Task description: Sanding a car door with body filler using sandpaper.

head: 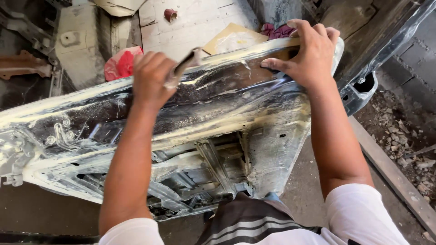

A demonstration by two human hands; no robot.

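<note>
1. Two bare hands of ours work on one large car door panel (pixel 218 113), seen from the single head view; it lies tilted across our lap, with its inner side up.
2. Our left hand (pixel 152 79) is closed in a fist around a slim, dark-handled tool (pixel 185 63), whose pale metal end sticks out past the thumb and rests on the panel's upper ridge. We cannot tell what kind of tool it is.
3. Our right hand (pixel 309 54) lies spread on the panel's far corner, fingers curled over the top edge, thumb pressed flat on the dark face; it grips the edge and nothing else.
4. The panel is pressed sheet metal, dark and glossy in the middle band, smeared with chalky cream filler and dust along its ridges. Its lower part shows stamped cut-outs, ribs and brackets.
5. Beyond the panel we see a red rag (pixel 120 63), a sheet of cardboard (pixel 231 38) and whitewashed brick paving (pixel 190 22).
6. To our right, rubble (pixel 404 136) lies beside a rusty steel bar (pixel 395 177).
</note>
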